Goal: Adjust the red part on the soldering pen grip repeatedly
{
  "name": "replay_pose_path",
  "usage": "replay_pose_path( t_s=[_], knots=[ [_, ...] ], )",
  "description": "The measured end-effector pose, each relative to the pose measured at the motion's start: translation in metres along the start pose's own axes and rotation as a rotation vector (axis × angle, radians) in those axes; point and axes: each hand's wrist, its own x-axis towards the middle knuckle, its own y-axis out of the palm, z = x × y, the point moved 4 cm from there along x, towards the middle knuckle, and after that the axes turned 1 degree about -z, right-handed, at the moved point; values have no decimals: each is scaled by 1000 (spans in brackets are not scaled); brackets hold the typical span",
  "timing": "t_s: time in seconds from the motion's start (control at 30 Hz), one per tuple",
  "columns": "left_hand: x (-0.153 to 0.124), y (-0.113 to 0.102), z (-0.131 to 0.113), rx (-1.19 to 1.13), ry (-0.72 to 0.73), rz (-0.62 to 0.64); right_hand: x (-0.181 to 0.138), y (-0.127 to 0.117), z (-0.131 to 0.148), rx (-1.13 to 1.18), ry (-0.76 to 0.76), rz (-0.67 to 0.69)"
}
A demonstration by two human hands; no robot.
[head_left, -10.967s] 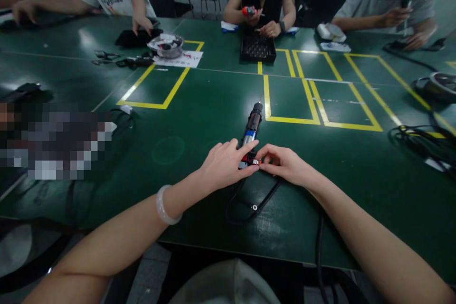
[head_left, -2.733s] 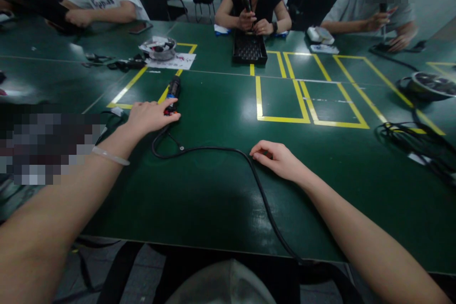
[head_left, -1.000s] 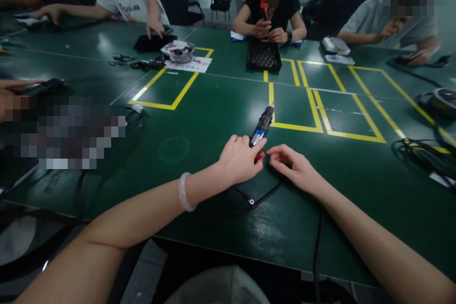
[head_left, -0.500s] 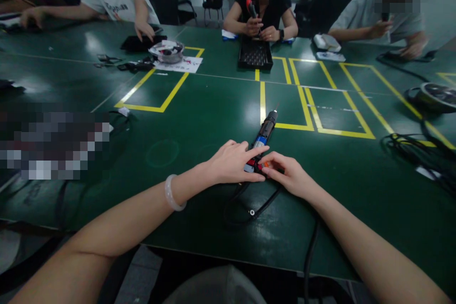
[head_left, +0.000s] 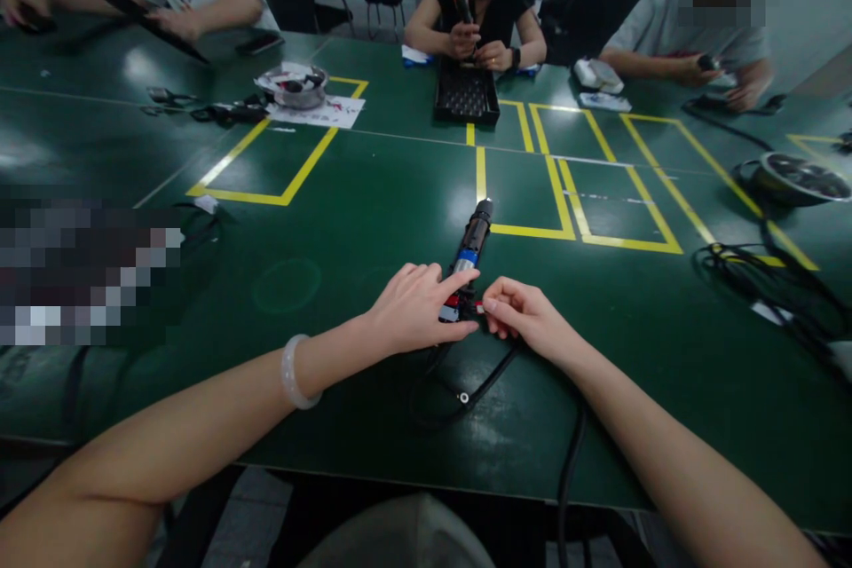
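Green table (head_left: 352, 240) spreads wide to the left of the tool (head_left: 475, 235), with more between it and the near edge, where a black cord (head_left: 493, 377) loops. The tool's tip reaches yellow tape (head_left: 532, 233). It is long and black, with blue, silver and red parts. The left hand (head_left: 414, 311) covers its back end; how tight that grip is, nobody can tell. The right hand (head_left: 523, 311) pinches a little red-and-white bit (head_left: 480, 308).
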Motion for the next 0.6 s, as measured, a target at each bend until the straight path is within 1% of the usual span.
replay_pose_path(
  t_s=[0.17, 0.27, 0.4, 0.6],
  knots=[
    [-7, 1, 3, 4, -35, -26, 1, 7, 0, -7, -31, 13],
    [-8, 1, 4, 12, -29, -29, 1, 6, 0, -25, -81, 1],
    [-8, 1, 3, 20, -29, -25, 0, 6, 0, -63, -164, 18],
    [-8, -1, 2, 30, -36, -14, 0, 6, 0, -122, -200, 37]
  ],
)
